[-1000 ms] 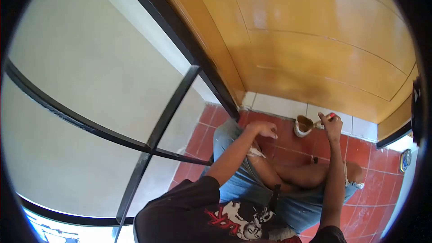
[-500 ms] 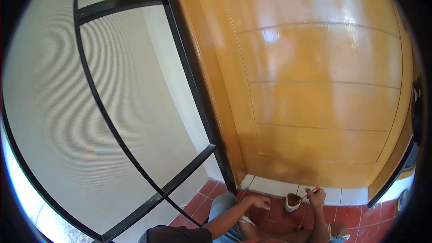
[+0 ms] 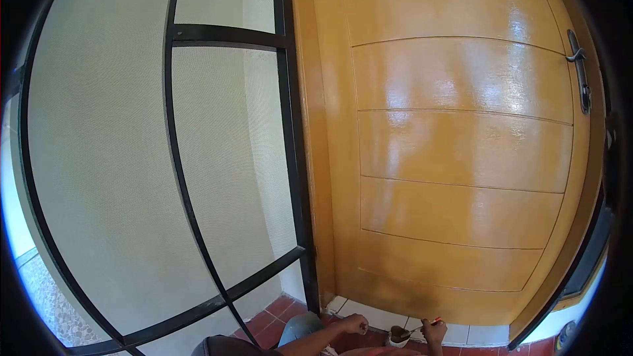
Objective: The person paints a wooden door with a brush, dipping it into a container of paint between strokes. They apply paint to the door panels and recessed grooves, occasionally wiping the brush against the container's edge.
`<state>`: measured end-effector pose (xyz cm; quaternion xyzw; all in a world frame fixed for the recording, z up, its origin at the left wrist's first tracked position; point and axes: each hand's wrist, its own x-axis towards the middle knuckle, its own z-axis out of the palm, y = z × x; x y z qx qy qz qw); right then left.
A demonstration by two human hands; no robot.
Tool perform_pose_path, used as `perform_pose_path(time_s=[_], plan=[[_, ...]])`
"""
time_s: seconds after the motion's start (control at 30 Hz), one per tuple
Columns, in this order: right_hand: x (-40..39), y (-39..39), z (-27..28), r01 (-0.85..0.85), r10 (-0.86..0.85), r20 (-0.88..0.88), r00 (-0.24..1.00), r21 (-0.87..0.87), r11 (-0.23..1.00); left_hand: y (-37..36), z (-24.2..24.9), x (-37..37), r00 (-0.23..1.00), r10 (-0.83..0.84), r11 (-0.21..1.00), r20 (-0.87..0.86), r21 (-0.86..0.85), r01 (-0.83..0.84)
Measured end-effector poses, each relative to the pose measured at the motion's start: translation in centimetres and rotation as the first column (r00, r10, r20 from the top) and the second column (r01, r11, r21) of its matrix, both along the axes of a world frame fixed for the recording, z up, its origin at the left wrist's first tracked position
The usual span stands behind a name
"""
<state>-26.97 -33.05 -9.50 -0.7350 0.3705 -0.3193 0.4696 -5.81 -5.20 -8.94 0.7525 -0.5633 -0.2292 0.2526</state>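
At the bottom of the view, my right hand [image 3: 433, 331] is closed around a brush [image 3: 422, 326] with a red handle end. The brush points left to a small pale container [image 3: 398, 337] with brown contents, standing on the floor by the door. Left of the container, my left hand [image 3: 356, 324] is held with its fingers curled; whether anything small is in them cannot be made out. A glossy orange-brown door [image 3: 455, 151] rises beyond both hands.
A black metal frame [image 3: 293, 158] with mesh panels stands on the left. White tiles [image 3: 376, 316] line the door's foot, and red tiles [image 3: 280, 306] cover the floor. The door handle [image 3: 578, 69] is at the upper right.
The view has tilted upward, showing more of the door and its handle. My hands and the container now appear lower in the view. My left hand's fingers look more curled.
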Motion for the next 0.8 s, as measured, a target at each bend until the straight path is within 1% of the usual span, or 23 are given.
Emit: perform_pose_path(time_s=[0.07, 0.17, 0.3, 0.37, 0.4, 0.47, 0.5, 0.57, 0.6, 0.67, 0.7, 0.77, 0.8], plan=[[0.1, -0.4, -0.2, -0.017, 0.016, -0.004, 1.0, -0.084, 0.996, 0.0, 0.7, -0.2, 0.997, 0.078, 0.997, 0.012, 0.027, -0.079], [-0.1, -0.2, 0.3, -0.008, 0.006, -0.028, 1.0, -0.082, 0.997, -0.1, 0.1, 0.1, 0.995, 0.093, 0.996, -0.019, -0.007, -0.093], [-0.2, 0.0, 0.7, -0.006, 0.005, -0.027, 1.0, -0.039, 0.999, -0.3, 0.0, 0.0, 0.994, 0.113, 0.993, 0.012, 0.017, -0.113], [-0.3, 0.0, 0.5, -0.026, 0.025, -0.011, 1.0, -0.159, 0.987, -0.2, -0.1, 0.0, 0.992, 0.129, 0.992, 0.013, -0.001, -0.129], [-0.3, 0.0, 0.4, -0.027, 0.025, -0.012, 1.0, -0.158, 0.987, -0.2, -0.2, 0.0, 0.991, 0.13, 0.991, 0.011, 0.0, -0.13], [-0.5, 0.5, 1.5, -0.013, 0.013, -0.022, 1.0, -0.006, 1.0, -0.2, 0.0, -0.1, 0.989, 0.148, 0.989, 0.003, -0.026, -0.148], [-0.8, 0.9, 2.0, -0.014, 0.014, -0.025, 1.0, -0.002, 1.0, -0.1, 0.0, -0.2, 0.989, 0.148, 0.989, 0.0, -0.022, -0.148], [-1.8, 2.2, 4.4, -0.069, 0.068, -0.027, 0.997, -0.04, 0.997, 0.1, 1.9, -0.8, 0.989, 0.144, 0.989, 0.029, 0.005, -0.145], [-1.8, 2.2, 4.6, -0.063, 0.062, -0.034, 0.997, -0.034, 0.997, -0.1, 1.9, -0.7, 0.99, 0.138, 0.99, 0.022, 0.011, -0.138], [-1.9, 2.2, 4.1, -0.064, 0.064, -0.008, 0.998, -0.02, 0.998, -0.4, 1.3, -0.6, 0.991, 0.134, 0.99, -0.011, -0.047, -0.134], [-1.7, 2.0, 3.7, -0.051, 0.051, -0.022, 0.998, -0.007, 0.999, -0.5, 1.1, -0.5, 0.992, 0.121, 0.992, -0.025, -0.033, -0.122], [-1.6, 1.8, 2.8, -0.045, 0.04, 0.068, 0.997, 0.074, 0.996, -0.5, 2.3, -1.0, 0.991, 0.131, 0.985, -0.018, -0.112, -0.132], [-1.7, 1.7, 2.6, -0.05, 0.05, 0.03, 0.998, 0.0, 0.999, -0.3, 3.0, -1.3, 0.989, 0.144, 0.983, -0.035, -0.114, -0.147]])
